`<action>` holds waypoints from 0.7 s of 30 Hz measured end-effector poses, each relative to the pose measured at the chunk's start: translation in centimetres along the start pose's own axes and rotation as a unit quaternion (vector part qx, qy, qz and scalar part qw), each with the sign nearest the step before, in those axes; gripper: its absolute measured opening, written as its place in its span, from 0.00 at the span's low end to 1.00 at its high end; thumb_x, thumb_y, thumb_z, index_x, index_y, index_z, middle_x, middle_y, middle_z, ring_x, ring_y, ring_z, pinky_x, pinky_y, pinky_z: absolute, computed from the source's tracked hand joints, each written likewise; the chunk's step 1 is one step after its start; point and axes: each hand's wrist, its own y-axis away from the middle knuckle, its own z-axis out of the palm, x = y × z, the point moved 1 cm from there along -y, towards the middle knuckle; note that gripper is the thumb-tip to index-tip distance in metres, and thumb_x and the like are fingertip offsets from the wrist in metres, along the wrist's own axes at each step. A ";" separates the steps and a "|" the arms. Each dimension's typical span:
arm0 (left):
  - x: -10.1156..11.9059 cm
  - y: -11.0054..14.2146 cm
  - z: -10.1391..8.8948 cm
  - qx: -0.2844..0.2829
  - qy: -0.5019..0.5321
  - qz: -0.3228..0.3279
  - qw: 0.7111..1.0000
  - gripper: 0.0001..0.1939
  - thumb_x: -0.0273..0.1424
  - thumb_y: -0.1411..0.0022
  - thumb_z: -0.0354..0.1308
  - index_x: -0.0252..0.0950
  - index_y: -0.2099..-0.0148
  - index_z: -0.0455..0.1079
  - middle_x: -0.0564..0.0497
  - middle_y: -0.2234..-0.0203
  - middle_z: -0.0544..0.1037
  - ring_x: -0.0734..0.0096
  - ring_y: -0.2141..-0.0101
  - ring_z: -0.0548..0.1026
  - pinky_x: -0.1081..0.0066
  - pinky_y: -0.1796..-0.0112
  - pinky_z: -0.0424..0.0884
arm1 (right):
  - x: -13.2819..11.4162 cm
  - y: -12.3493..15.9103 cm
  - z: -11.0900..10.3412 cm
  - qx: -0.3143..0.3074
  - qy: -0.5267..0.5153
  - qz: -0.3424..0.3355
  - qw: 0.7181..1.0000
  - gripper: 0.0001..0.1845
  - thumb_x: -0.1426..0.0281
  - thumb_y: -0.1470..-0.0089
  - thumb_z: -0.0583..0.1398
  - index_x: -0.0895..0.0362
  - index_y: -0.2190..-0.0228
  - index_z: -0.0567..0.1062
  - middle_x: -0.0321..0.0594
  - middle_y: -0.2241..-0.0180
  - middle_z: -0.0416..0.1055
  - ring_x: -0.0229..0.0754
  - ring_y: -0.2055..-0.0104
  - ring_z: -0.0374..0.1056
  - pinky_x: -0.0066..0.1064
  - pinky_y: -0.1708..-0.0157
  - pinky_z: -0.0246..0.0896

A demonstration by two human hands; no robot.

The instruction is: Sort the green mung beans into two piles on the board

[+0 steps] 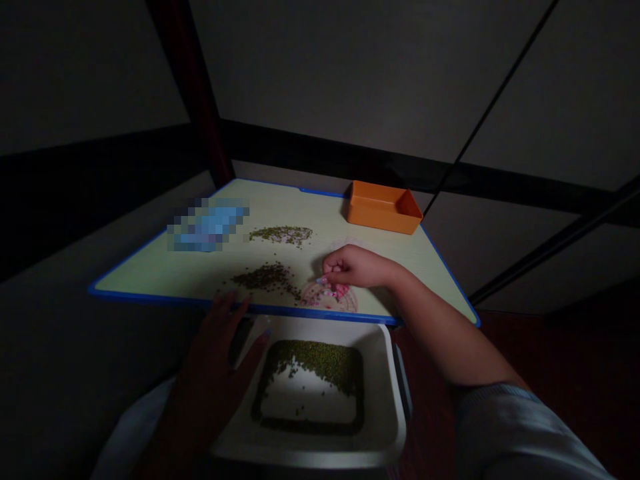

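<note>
Your counter [145, 277] is spanning mid-frame; the white bin [396, 420] is sitting lower center. Your left grip [217, 357] is hanging loose, fingers spread, by its upper-left rim. Your right grip [357, 267] is resting curled near center; can't tell if it's pinching anything. Green seeds [320, 360] are lying in the bin and in two piles left of center, probably handling light, hard, rolly; you're best pinching singles between fingertips.

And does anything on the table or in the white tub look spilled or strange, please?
Possibly: grains lie loose on the table, in a nearer patch and a farther patch, both scattered at the edges, while others sit inside the white tub. I cannot tell whether they were spilled or placed there.
</note>
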 end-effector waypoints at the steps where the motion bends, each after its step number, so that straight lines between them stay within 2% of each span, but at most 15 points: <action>1: 0.0 0.0 0.0 -0.001 0.000 -0.001 1.000 0.30 0.48 0.40 0.48 0.38 0.40 0.59 0.42 0.36 0.58 0.52 0.36 0.53 0.48 0.39 0.54 | 0.1 0.0 0.0 0.003 0.011 0.005 1.000 0.11 0.71 0.44 0.57 0.60 0.77 0.68 0.32 0.81 0.69 0.30 0.79 0.62 0.25 0.74 0.54; 7: -0.1 0.0 -0.1 -0.015 0.004 -0.005 1.000 0.31 0.49 0.40 0.47 0.38 0.40 0.59 0.42 0.36 0.57 0.53 0.36 0.52 0.48 0.39 0.54 | 0.3 0.1 -0.6 0.039 0.053 0.012 0.998 0.11 0.71 0.44 0.56 0.60 0.77 0.69 0.33 0.81 0.70 0.31 0.79 0.62 0.25 0.73 0.53; 14: 0.0 0.1 0.0 -0.012 -0.007 -0.009 1.000 0.31 0.48 0.39 0.47 0.37 0.40 0.59 0.41 0.36 0.57 0.54 0.36 0.52 0.49 0.39 0.54 | 0.3 0.1 -0.4 0.032 -0.036 -0.002 0.999 0.11 0.68 0.43 0.56 0.60 0.76 0.69 0.33 0.81 0.70 0.31 0.79 0.63 0.25 0.75 0.56; 21: -0.4 0.1 0.3 0.002 -0.018 0.008 1.000 0.29 0.47 0.39 0.48 0.37 0.40 0.59 0.41 0.37 0.58 0.55 0.36 0.54 0.50 0.39 0.54 | 0.5 -0.6 0.5 0.016 -0.044 -0.010 0.999 0.10 0.70 0.44 0.57 0.60 0.76 0.69 0.32 0.82 0.69 0.30 0.80 0.63 0.24 0.75 0.56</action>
